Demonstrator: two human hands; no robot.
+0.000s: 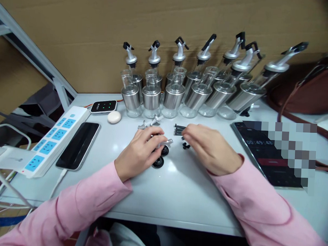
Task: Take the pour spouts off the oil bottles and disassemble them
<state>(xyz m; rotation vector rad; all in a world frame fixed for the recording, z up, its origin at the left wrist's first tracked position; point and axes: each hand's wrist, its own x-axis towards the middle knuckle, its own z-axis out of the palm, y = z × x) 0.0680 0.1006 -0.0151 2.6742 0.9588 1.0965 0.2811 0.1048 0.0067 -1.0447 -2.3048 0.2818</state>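
My left hand (143, 148) is closed around a silver pourer spout (168, 142), whose narrow end sticks out past the fingertips. Two black round stoppers (158, 162) lie just under those fingers. Beyond the hand, more silver spouts (154, 120) rest on the table. My right hand (210, 146) hovers low over the tabletop, fingers bent and pressed together; whatever they hold is hidden. Several thin black tubes (179, 130) lie in a row by its fingertips, with small black caps (186, 145) closer to me.
Glass-and-steel oil bottles (174, 96) stand in two rows at the back, the rear ones topped with pourers. A power strip (56, 138), a phone (78, 145) and a white round case (114, 117) are left. A tablet (256, 148) and brown bag (304, 85) are right.
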